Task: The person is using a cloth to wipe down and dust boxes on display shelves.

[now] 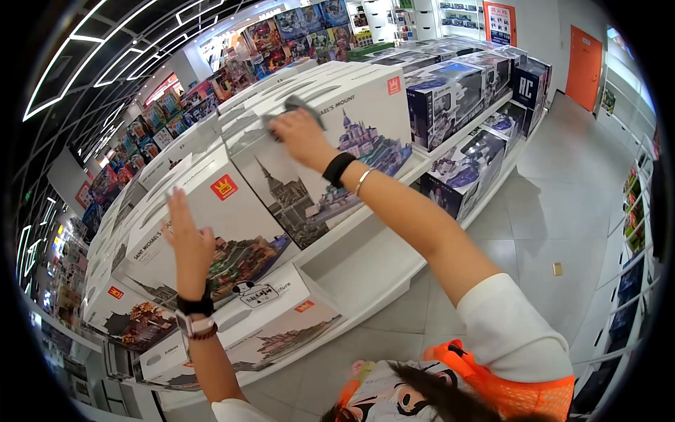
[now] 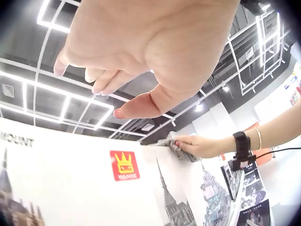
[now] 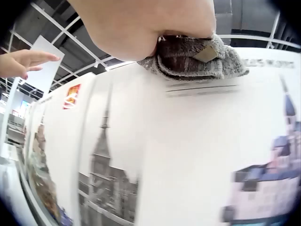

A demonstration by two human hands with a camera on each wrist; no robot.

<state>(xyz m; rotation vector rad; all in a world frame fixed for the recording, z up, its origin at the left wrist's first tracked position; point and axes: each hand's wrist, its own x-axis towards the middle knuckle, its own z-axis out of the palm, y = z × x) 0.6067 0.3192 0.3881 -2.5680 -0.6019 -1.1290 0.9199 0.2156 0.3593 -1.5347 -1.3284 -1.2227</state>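
Observation:
My right hand [image 1: 302, 137] grips a grey cloth [image 3: 197, 61] at the upper front edge of a white building-set box [image 1: 351, 105] printed with a castle and "Michael's Mount". In the left wrist view the cloth [image 2: 175, 148] bunches under the right fingers. My left hand [image 1: 188, 243] holds nothing; its fingers are extended and the thumb stands apart. It overlaps a neighbouring white box [image 1: 200, 204] with a red crown logo in the head view, near that box's upper edge. The left palm [image 2: 155, 42] shows above the box front in the left wrist view.
Below, another white box [image 1: 281, 327] lies on the white shelf [image 1: 365, 271]. Dark boxed toys [image 1: 453, 91] stand to the right, with more on the lower shelf. Grey tiled floor [image 1: 485, 281] runs along the display, and a wire rack [image 1: 633, 232] stands far right.

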